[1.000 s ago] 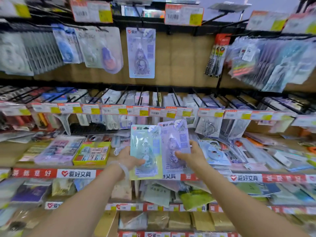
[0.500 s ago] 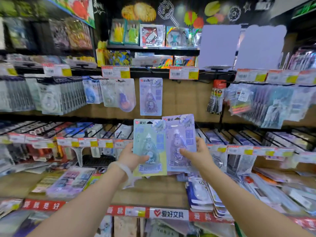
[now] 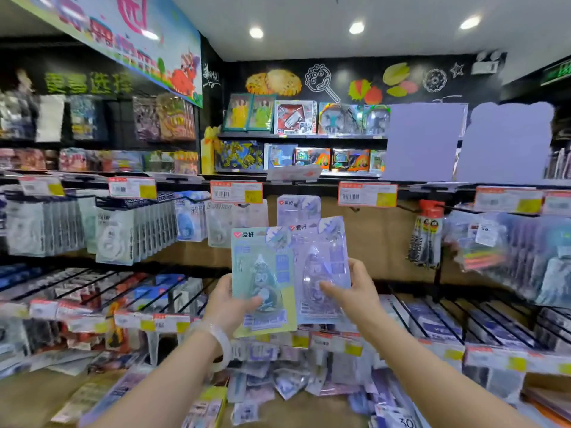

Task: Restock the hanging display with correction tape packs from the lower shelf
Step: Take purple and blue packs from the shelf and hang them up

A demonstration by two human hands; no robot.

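Left hand (image 3: 230, 307) grips a green correction tape pack (image 3: 262, 281); right hand (image 3: 352, 296) grips a purple pack (image 3: 319, 270) — side by side (edges overlapping), just below a hanging pack (image 3: 298, 206).

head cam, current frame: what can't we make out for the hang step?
- Hook for the hanging purple pack: hidden behind the price tag.
- Hang holes of the green pack and held purple pack: blurred.
- Fingers behind the packs: the left hand and right hand show mainly thumbs; the cards hide the rest.
- Price tag print: too small and blurred.
- Loose packs on the lower shelf: motion-blurred, uncountable.
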